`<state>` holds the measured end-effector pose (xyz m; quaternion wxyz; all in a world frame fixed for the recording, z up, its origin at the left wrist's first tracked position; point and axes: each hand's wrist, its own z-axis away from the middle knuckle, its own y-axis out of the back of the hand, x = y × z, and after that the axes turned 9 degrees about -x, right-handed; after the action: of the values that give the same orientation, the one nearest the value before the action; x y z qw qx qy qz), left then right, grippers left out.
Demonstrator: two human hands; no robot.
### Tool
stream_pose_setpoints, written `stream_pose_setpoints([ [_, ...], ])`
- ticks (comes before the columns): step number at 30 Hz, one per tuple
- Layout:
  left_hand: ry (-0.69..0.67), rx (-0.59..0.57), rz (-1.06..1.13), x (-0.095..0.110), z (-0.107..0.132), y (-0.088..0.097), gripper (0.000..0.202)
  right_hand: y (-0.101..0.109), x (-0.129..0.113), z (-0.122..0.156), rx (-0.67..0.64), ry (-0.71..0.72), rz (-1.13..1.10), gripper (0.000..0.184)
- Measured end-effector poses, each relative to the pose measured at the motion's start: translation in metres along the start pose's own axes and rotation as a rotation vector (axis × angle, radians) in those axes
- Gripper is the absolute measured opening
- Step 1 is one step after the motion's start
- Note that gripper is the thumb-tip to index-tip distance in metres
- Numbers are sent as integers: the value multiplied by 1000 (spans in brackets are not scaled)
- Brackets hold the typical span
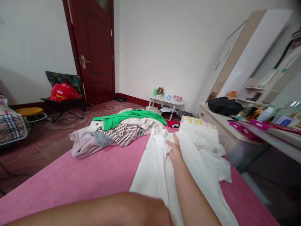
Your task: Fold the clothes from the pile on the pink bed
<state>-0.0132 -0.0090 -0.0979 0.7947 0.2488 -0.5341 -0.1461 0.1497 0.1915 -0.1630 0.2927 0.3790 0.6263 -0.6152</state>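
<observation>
Your right hand (174, 148) is stretched well out in front of you, the arm running straight from the lower right of the view up over the middle of the bed. The wrist is level, the back of the hand faces up, and the fingers (168, 145) are curled leftwards into a fold of the white garment (155, 172), pinching the cloth into a small ridge. So that hand is closed, gripping the garment near its upper part.

The white garment lies lengthways on the pink bed cover (94, 175), rumpled, with one side spilling out to the right under your forearm. Its far end touches a white piece with yellow letters (199, 124) near the far edge of the bed.

Your left hand (157, 211) comes in from the left along the bottom of the view, the forearm lying almost flat and very close to the camera. It is too blurred to tell whether it is open or closed; it sits just beside the near end of the white garment.

To the left of your right hand, well apart from it, is a heap of clothes: a green top (131, 115) on top, a striped garment (124, 133) below it, and a pale lilac piece (81, 146) at the heap's left edge.

Beyond the bed stand a dark red door (94, 50), a folding chair (66, 105) with a red bag (63, 92) on it, and a small white table (164, 102).
</observation>
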Motion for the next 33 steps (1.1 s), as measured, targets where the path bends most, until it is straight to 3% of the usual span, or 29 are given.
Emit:
stream_pose_setpoints([
  [4,341,680,-310,-23,-29,50,36,0,-1,4,-50,77,215,66],
  [5,407,807,-369,-33,-36,60,44,-2,-1,6,-36,143,295,62],
  [7,489,929,-443,-55,-48,71,55,-5,-1,12,9,293,469,57],
  [10,567,942,-504,-84,-62,72,58,-12,-4,22,142,466,748,53],
  [12,577,920,-550,-95,-67,67,56,-15,-6,28,263,500,913,54],
  [15,571,897,-600,-101,-69,63,54,-13,-8,32,404,423,1074,59],
  [19,566,904,-614,-101,-68,63,53,-4,-8,32,500,303,1183,63],
  [22,561,898,-592,-99,-67,64,53,-3,-12,31,571,352,1237,59],
  [24,565,892,-566,-97,-66,64,54,-10,-15,27,520,488,1251,54],
  [27,563,872,-522,-93,-63,65,56,-27,-16,13,257,590,1316,43],
  [30,554,857,-495,-90,-61,67,57,-43,-10,-14,6,513,1466,39],
  [33,551,846,-471,-90,-59,68,58,-53,-5,-49,-115,386,1542,38],
])
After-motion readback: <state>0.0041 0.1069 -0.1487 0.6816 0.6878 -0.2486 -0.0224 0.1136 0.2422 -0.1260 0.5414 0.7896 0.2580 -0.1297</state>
